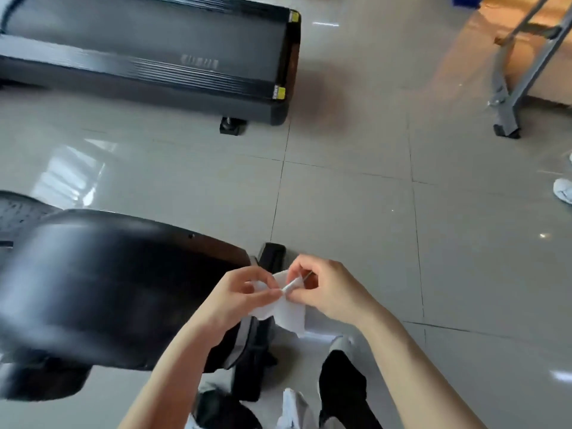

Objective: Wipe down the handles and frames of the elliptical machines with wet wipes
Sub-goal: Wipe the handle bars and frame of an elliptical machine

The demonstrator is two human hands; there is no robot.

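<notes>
Here, left hand (238, 292), right hand (325, 289) pinching crumpled white wipe (286, 312)

The wet wipe (286, 308) is a small white sheet, crumpled and partly folded, held up in the air at about six o'clock in the view — its upper edge bunched, its lower part hanging loose with a ragged corner. The elliptical machine (102, 283) lies at about eight o'clock: a glossy black rounded housing, blurred, with a black base bar — crossing the floor — directly under the wipe.
</notes>
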